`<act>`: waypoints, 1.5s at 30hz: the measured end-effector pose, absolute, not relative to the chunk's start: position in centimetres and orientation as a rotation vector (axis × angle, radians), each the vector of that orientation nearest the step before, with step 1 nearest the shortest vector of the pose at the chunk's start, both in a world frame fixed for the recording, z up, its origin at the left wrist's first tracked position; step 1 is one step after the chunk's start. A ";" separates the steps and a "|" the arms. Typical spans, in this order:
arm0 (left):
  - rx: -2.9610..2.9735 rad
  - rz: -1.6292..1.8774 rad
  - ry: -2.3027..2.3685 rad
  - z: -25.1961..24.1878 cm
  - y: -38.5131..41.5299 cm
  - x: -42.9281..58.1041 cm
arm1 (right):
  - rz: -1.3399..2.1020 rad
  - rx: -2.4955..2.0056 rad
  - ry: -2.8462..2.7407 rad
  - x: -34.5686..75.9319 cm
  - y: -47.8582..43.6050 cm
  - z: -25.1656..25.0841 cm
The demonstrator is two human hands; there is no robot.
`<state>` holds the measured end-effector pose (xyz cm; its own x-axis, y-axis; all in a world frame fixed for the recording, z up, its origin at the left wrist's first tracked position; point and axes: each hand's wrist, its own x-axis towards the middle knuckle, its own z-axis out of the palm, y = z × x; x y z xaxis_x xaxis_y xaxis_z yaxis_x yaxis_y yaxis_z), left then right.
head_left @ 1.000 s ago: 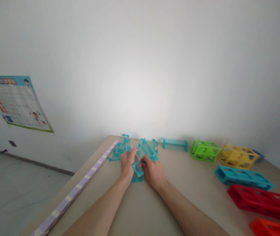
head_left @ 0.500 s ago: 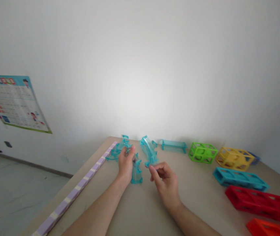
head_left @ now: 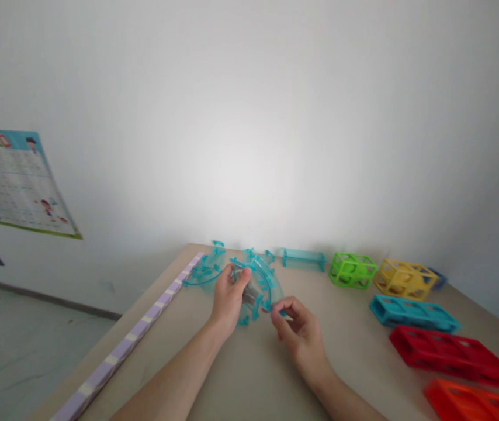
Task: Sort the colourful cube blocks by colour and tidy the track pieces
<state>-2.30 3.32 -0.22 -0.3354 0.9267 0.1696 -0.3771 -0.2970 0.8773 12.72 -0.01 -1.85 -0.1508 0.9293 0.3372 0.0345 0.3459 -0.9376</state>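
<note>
Both of my hands meet over clear teal curved track pieces at the middle of a beige table point(head_left: 241, 374). My left hand point(head_left: 227, 298) is closed on the upper end of a curved teal track piece point(head_left: 263, 280). My right hand point(head_left: 300, 336) pinches that piece's lower end with thumb and forefinger. A second short teal piece point(head_left: 246, 318) shows beneath the hands, partly hidden. More curved teal pieces point(head_left: 205, 270) lie just to the left, near the table's edge.
A straight teal track point(head_left: 302, 257) lies by the wall. To the right stand open-frame blocks: green point(head_left: 352, 270), yellow point(head_left: 405, 279), blue point(head_left: 411, 314), red point(head_left: 451, 354), orange point(head_left: 477, 400). A purple-and-white strip point(head_left: 131, 342) runs along the table's left edge. A poster point(head_left: 13, 187) hangs on the wall.
My right hand drew back from the short piece, then came in and pinched the curved piece's lower end. My left hand shifted onto its upper end. The view swung slightly right.
</note>
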 end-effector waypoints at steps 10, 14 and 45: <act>0.947 1.664 0.982 0.8 2.6 -2.2 | 0.788 -0.957 -1.415 13.4 0.3 -1.6; 0.988 1.618 1.120 0.8 2.3 -1.7 | 0.761 -0.991 -1.593 13.2 0.0 -1.9; 1.169 1.080 0.980 -0.7 1.3 -1.3 | 0.571 -0.834 -1.464 14.0 2.1 -2.1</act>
